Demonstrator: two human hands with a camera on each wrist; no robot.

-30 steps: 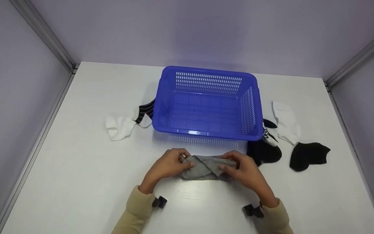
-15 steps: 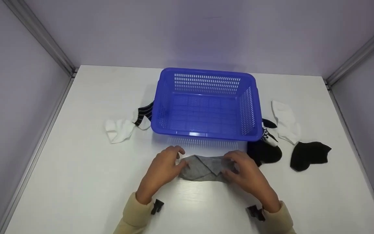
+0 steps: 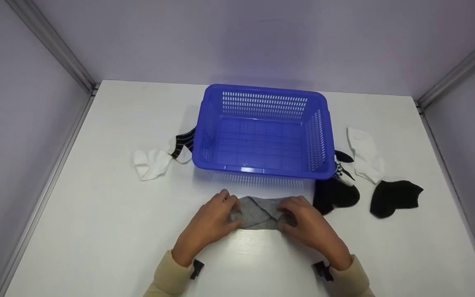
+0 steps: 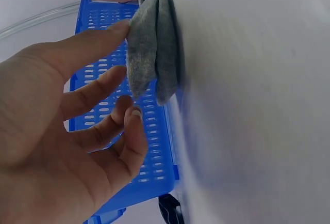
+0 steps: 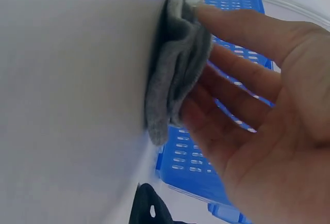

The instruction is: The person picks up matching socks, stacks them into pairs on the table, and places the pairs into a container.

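Note:
A folded grey sock (image 3: 258,214) lies flat on the table in front of the basket, with a slanting fold line across its top. At its left end is my left hand (image 3: 210,220), thumb tip and index fingertip touching the cloth while the other fingers are loosely bent. In the left wrist view two layers of the grey sock (image 4: 149,43) show at that end. My right hand (image 3: 309,225) holds the right end, thumb on the near side and fingers on the far side. Stacked folds of the grey sock (image 5: 178,69) show in the right wrist view.
A blue plastic basket (image 3: 262,171) stands behind the hands. Left of it lie a white sock (image 3: 151,164) and a black striped sock (image 3: 185,140). To its right are a white sock (image 3: 364,154), black socks (image 3: 338,196) (image 3: 395,199) and a checked piece (image 3: 342,172).
The left hand let go of the sock's left end, then came back in to touch it. The right hand shifted its hold slightly inward. The grey sock stays in place, lying flat.

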